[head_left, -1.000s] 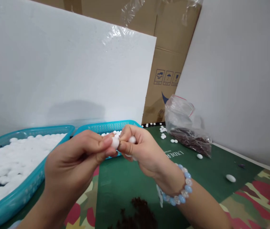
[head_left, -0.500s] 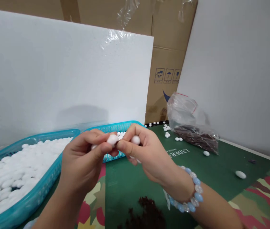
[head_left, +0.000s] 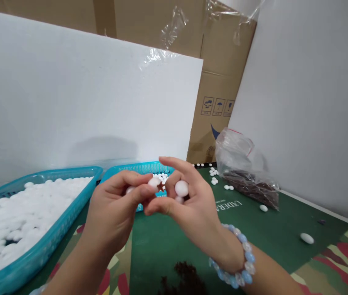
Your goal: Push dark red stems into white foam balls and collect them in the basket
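Left hand: grip pinching a white bead at frame centre | right hand: grip holding spare beads, forefinger raised | small brown piece, seemingly star-shaped, meets the bead | advice: steady both wrists above the bench; press squarely.

Left basket cut off; far basket behind hands.

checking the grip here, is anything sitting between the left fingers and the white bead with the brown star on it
Nothing visible does. The left hand already pinches the white bead at its fingertips, with the small brown star on the bead's right side. The right hand is close beside it, holding another white bead.
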`<state>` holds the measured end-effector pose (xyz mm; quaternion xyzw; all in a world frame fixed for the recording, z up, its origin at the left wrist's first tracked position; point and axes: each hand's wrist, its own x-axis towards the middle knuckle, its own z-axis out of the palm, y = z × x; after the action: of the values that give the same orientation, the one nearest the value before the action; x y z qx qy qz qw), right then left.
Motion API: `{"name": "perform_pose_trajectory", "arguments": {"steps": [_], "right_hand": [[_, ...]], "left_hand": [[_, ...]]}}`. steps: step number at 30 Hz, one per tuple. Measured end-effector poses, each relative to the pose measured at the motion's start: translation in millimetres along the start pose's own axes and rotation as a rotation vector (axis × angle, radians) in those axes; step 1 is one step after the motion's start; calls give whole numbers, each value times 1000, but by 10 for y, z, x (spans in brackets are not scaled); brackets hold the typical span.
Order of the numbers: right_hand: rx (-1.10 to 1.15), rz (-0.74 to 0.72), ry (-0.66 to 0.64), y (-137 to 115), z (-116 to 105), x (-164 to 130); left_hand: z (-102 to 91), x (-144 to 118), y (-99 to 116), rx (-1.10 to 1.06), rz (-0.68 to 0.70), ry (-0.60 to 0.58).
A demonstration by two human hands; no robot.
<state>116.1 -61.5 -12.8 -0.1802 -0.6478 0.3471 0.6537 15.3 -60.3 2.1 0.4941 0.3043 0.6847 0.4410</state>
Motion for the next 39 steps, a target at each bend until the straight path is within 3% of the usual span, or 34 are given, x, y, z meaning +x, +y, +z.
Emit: {"name": "perform_pose_trajectory", "arguments": {"steps": [6,12,20,22,26,29,33,39], "right_hand": [[-120,-74,83,132,-17,69],[333,245,63,305,-11,182],[694,444,72,316,-3,220],[752,490,38,282,-4,218],[870,512,-17,223,-11,211],[922,491,-33,191,-17,197],[917,491,-57,172,6,151],[820,587,41,298,65,113]], "left_hand": [[72,-6,-4,93,-57,-10],[67,-9,7,129,-137,16],[-17,92,-139,104,-188,179],[-26,107,-224,118,-240,125],[10,68,-349,58,-324,-149],[52,22,-363,-15,-335,-225],[98,-9,-337,-66,-354,-157],[135,-49,-455,-115,-378,74]]}}
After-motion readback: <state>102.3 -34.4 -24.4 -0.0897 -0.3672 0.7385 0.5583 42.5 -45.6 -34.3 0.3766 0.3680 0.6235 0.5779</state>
